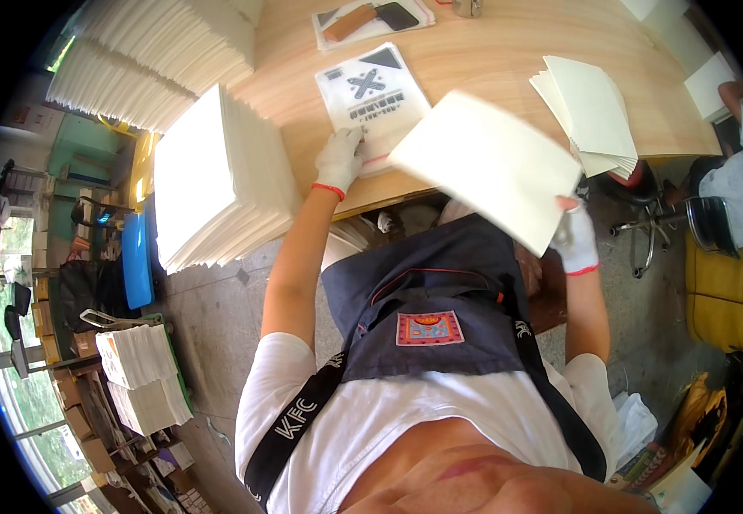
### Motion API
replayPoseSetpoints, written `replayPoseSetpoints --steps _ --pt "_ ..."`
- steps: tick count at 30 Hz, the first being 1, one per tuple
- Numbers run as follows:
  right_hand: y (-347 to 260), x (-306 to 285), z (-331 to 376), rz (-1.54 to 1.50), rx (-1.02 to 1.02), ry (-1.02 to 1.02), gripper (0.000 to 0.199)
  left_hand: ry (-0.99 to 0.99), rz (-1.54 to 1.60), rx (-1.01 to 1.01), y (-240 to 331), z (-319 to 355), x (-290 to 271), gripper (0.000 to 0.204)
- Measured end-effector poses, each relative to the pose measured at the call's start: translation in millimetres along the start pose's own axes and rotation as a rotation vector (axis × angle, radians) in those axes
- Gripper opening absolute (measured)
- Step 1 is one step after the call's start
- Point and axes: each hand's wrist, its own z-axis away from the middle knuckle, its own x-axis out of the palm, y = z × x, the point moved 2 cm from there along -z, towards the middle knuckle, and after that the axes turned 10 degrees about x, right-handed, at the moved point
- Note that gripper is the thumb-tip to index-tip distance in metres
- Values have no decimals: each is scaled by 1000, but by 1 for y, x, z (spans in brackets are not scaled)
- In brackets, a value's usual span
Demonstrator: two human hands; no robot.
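My right hand (574, 238), in a white glove with a red cuff, grips the lower corner of a blank white sheet (485, 164) held tilted above the wooden table's (491, 60) front edge. My left hand (341, 158), gloved the same way, rests with fingers down on a printed sheet with black marks (371, 90) lying on the table. A fanned pile of white sheets (587, 113) lies to the right of the held sheet.
A tall stack of white sheets (217, 176) stands at my left, with more stacks (153, 51) behind it. A plastic sleeve with dark and brown items (371, 20) lies at the table's far side. Another person (736, 171) sits at the right by a chair (697, 218). Paper bundles (140, 377) sit on the floor.
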Motion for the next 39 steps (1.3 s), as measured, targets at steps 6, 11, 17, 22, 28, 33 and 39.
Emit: replayPoseSetpoints --steps 6,11,17,22,28,33,39 --pt "65 21 -24 -83 205 -48 44 166 131 63 -18 12 10 24" --pt "103 -1 -37 -207 115 4 35 235 31 13 -11 13 2 22" --pt "122 9 -43 -430 108 134 31 205 642 36 -9 8 -10 34" --pt "127 29 -41 -323 134 -31 24 293 558 91 9 19 -10 32" --pt "121 72 -23 -119 79 -43 30 844 1340 -287 55 52 42 48" --pt "125 77 -4 32 111 -88 32 493 2378 -372 105 33 101 43" --pt "142 64 3 20 291 136 25 -54 2723 -296 121 78 180 40"
